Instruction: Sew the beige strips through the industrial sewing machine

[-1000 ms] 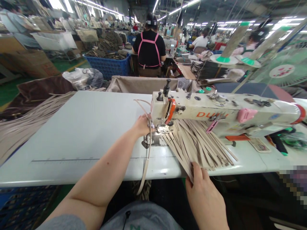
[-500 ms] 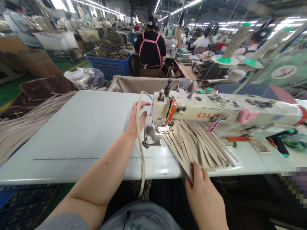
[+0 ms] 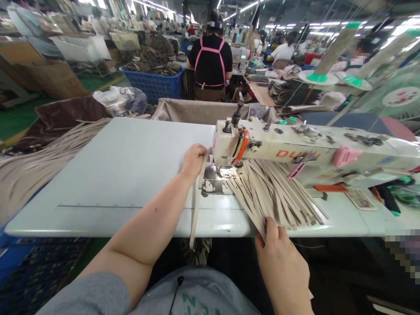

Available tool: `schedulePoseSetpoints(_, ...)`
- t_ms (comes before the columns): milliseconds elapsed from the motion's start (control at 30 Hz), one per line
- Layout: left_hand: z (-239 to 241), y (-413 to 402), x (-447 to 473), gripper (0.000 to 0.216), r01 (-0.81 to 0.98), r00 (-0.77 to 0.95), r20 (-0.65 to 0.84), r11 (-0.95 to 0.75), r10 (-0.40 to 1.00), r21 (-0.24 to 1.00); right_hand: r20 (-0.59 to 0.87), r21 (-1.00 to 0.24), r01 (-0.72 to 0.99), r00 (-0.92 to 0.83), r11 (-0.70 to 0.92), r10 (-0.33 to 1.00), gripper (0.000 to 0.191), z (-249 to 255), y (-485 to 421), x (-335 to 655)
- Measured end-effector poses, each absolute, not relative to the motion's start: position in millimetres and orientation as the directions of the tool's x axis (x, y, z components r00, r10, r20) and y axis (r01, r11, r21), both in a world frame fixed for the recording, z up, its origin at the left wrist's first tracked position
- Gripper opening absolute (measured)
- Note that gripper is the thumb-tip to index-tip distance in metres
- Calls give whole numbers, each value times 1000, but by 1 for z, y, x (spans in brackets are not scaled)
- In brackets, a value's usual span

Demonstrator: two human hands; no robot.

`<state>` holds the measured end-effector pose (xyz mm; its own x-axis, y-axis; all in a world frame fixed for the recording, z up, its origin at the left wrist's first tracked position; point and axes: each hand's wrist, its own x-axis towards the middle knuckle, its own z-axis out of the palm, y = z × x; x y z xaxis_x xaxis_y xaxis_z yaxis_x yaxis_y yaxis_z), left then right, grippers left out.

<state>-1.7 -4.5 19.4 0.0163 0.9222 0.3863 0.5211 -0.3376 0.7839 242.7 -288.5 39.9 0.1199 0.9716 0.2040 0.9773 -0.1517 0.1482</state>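
Note:
My left hand (image 3: pixel 193 160) is closed on a long beige strap (image 3: pixel 196 205) just left of the head of a cream sewing machine (image 3: pixel 295 153). The strap hangs from my fist over the front edge of the white table (image 3: pixel 124 175). The metal needle plate (image 3: pixel 213 183) lies right beside that hand. My right hand (image 3: pixel 284 267) is at the table's front edge, fingers on the near ends of a fanned pile of beige strips (image 3: pixel 272 192) lying under the machine arm.
More beige straps (image 3: pixel 39 162) drape off the table's left side. A blue crate (image 3: pixel 154 83) and a person in a black top with pink apron straps (image 3: pixel 210 61) are behind. Thread cones (image 3: pixel 331 57) and a fan (image 3: pixel 400 96) stand at the right.
My left hand lifted the strap away from the needle, opened briefly, and now is closed on it beside the machine head. My right hand stayed on the strip pile.

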Motion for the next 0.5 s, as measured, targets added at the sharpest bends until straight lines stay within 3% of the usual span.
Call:
schedulePoseSetpoints(167,26,-9,-8,26,484,15,293,-263,956,835,94,205,965,144,-161,985,31,55,-282,236)
schedulePoseSetpoints(333,15,-1,-9,22,476,54,334,-318,941,820,11,166,951,264,-262,964,43,81,-277,226)
schedulePoseSetpoints(400,8,5,-8,22,459,63,331,-322,942,828,-30,69,943,328,-325,944,49,90,-275,229)
schedulePoseSetpoints(500,2,11,-6,22,437,68,301,-300,951,848,-146,-203,889,386,-409,911,46,96,-274,239)
